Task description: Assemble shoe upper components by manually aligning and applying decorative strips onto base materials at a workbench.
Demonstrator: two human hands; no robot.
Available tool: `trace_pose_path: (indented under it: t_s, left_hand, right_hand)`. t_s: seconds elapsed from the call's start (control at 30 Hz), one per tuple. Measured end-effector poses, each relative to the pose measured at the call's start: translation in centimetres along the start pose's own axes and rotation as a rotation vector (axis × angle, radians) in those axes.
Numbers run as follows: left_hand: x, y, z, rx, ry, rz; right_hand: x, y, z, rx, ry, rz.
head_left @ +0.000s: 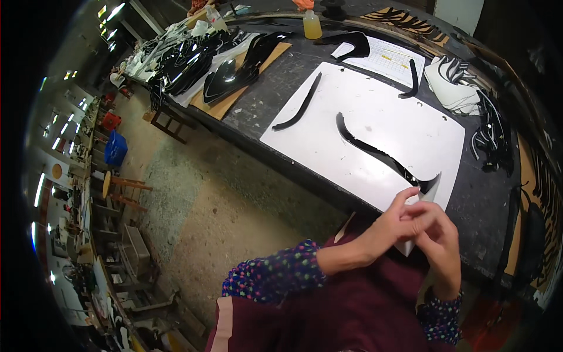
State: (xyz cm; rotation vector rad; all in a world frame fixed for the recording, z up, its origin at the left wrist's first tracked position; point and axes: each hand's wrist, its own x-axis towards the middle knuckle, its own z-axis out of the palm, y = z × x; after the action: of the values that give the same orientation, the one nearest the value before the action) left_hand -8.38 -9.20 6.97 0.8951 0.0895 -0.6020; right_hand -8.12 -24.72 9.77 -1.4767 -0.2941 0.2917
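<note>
My left hand [389,230] and my right hand [437,233] meet at the near edge of a white board, fingers closed around a thin curved piece with a glossy black face and a white back [431,192]. A white corner of it shows below my fingers; the rest is hidden by them. From it, a long narrow black strip [375,149] with a ragged edge runs up and left over the white board [375,88]. Whether strip and piece are joined, I cannot tell. A shorter black strip [300,113] lies on the board's left, another [413,79] near its far right.
The dark table [252,120] carries glossy black pieces [231,79] on brown card at left, a printed sheet [387,61] at the back and a bottle of yellow liquid [312,26]. White and black pieces [454,88] are heaped at right. A wooden stool [126,190] stands on the floor.
</note>
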Motion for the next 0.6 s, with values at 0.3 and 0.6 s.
trace_pose_path:
  t_s: [0.3,0.6]
  left_hand:
    - [-1.2,2.1,-3.8,0.074,-0.011,0.002]
    - [-3.6,29.9,-8.9,1.188,0.538,0.317]
  right_hand:
    - [1.6,1.6,-1.0,0.549,0.097,-0.079]
    - [3.2,5.5,-3.0,0.552,0.336,-0.033]
